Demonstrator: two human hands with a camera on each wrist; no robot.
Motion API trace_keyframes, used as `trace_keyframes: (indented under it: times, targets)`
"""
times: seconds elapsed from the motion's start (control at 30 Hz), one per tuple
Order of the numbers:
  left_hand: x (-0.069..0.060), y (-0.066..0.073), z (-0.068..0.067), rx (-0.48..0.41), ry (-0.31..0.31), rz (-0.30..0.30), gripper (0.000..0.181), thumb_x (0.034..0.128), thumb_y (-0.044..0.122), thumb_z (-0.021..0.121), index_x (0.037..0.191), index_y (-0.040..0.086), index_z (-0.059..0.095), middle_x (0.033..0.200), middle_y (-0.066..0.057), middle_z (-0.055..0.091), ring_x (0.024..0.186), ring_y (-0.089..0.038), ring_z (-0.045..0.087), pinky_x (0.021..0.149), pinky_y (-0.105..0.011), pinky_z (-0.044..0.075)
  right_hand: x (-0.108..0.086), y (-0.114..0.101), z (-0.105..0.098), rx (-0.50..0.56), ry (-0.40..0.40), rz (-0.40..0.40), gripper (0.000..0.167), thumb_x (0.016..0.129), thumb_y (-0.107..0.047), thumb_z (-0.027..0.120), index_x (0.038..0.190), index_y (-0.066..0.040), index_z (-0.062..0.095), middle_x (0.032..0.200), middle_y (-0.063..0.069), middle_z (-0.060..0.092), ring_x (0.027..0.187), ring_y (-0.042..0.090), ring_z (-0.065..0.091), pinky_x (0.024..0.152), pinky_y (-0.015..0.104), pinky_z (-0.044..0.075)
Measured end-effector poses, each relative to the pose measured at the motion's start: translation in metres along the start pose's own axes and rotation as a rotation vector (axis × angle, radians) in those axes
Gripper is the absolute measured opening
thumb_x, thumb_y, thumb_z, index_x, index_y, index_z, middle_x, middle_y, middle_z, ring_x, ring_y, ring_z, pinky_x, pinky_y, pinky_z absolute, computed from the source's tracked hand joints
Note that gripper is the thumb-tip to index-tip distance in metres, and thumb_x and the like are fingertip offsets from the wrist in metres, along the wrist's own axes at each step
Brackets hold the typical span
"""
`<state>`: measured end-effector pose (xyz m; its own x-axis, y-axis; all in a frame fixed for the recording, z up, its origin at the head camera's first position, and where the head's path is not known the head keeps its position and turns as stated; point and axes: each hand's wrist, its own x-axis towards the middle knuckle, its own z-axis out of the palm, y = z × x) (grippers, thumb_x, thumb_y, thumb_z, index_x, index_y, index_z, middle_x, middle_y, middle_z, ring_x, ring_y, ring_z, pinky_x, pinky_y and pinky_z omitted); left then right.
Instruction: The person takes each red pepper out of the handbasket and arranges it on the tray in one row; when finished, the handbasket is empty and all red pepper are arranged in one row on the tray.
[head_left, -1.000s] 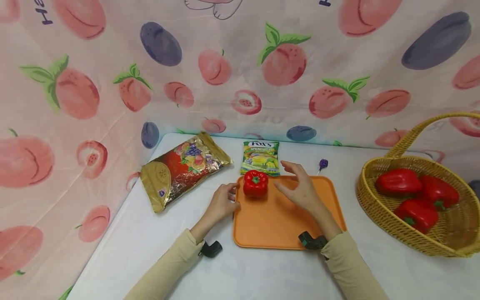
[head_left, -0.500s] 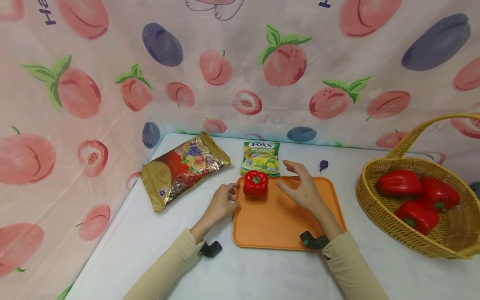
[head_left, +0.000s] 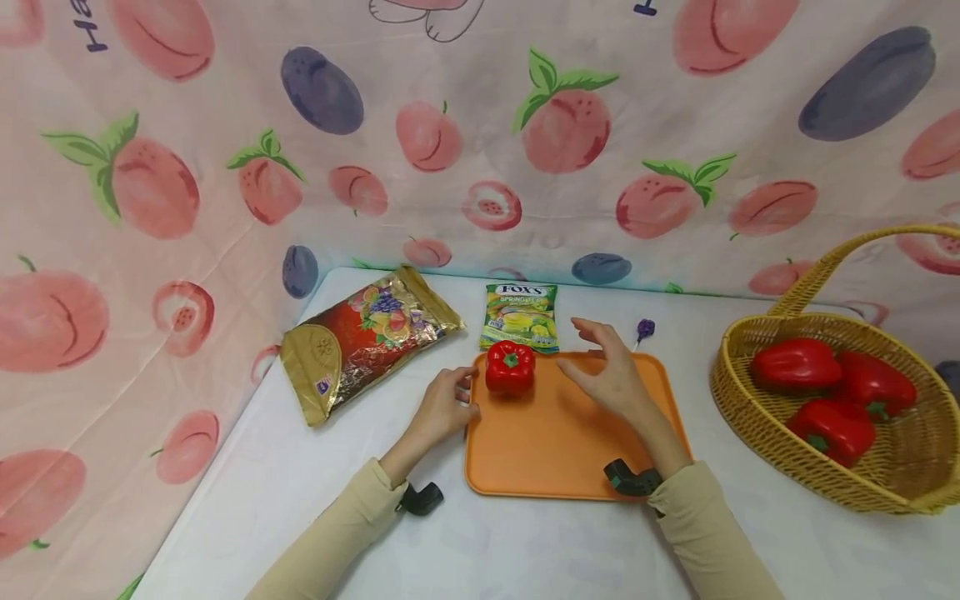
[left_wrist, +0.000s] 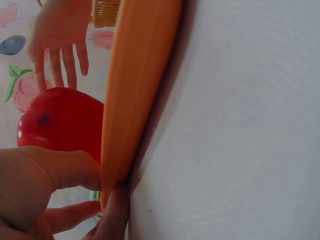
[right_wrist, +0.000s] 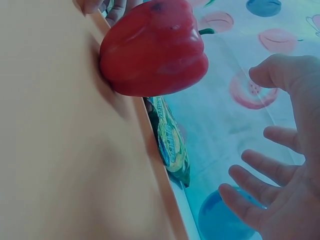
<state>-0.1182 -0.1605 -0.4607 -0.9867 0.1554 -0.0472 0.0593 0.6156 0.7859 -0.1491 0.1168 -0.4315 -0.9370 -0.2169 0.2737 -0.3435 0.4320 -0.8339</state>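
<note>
A red bell pepper [head_left: 510, 368] with a green stem sits at the back left corner of an orange tray [head_left: 547, 450]. My left hand [head_left: 442, 406] is at the tray's left edge. Seen from the left wrist, its thumb [left_wrist: 75, 169] lies against the tray's rim and a fingertip [left_wrist: 116, 212] against the outer side, pinching the edge. Over the tray, to the right of the pepper, my right hand [head_left: 613, 379] hovers with spread fingers and holds nothing. The right wrist view shows a gap between this hand and the bell pepper [right_wrist: 155, 50].
Behind the tray lies a green candy bag [head_left: 520, 317]; a purple lollipop [head_left: 645, 329] is to its right. A large gold and red packet [head_left: 375, 337] lies at the left. On the right stands a wicker basket [head_left: 738, 400] holding red peppers [head_left: 797, 364]. A fruit-print cloth hangs behind.
My right hand has drifted slightly to the right, widening its gap from the pepper. The left hand, the tray and the pepper have stayed in place.
</note>
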Motion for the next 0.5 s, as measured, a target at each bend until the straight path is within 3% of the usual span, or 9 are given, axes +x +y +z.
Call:
trace_keyframes:
  times: [0.5]
  targets:
    - [0.0, 0.0, 0.001, 0.008, 0.003, 0.004, 0.062, 0.0694, -0.004, 0.072, 0.13, -0.002, 0.059, 0.103, -0.011, 0.059, 0.082, -0.019, 0.061, 0.076, -0.032, 0.051, -0.002, 0.007, -0.013, -0.028, 0.047, -0.029, 0.063, 0.084, -0.012, 0.078, 0.14, -0.005, 0.05, 0.138, 0.018, 0.049, 0.125, 0.037, 0.05, 0.099, 0.054, 0.044]
